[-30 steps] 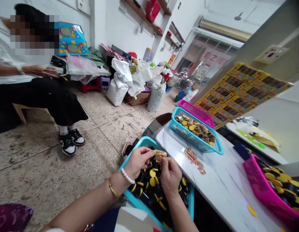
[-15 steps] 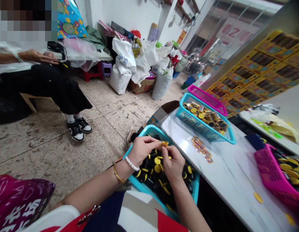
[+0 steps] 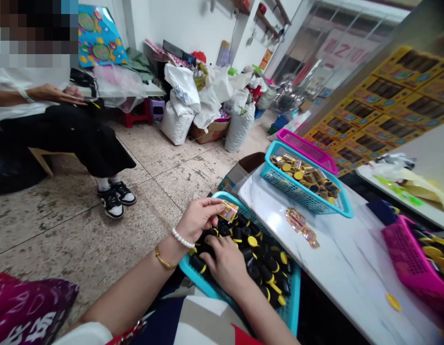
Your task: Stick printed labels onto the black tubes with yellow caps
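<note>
My left hand (image 3: 197, 218), with a pearl bracelet and a gold bangle at the wrist, pinches a small orange printed sticker (image 3: 229, 211) above a teal basket (image 3: 292, 316) on my lap. The basket is full of small black tubes with yellow caps (image 3: 262, 261). My right hand (image 3: 224, 261) is down among those tubes, fingers curled on them; what it grips is hidden. A short strip of the same stickers (image 3: 301, 226) lies on the white marble-look table (image 3: 336, 268) to the right.
A second teal basket (image 3: 309, 197) of labelled tubes and a pink tray (image 3: 306, 150) stand on the table's far end; a pink basket (image 3: 415, 266) of tubes is at right. Yellow boxes (image 3: 387, 112) are stacked behind. A seated person (image 3: 60, 124) is at left; sacks (image 3: 182, 108) crowd the back.
My right hand let go of the sticker and dropped into the basket of tubes. The left hand keeps the sticker. The view has shifted slightly.
</note>
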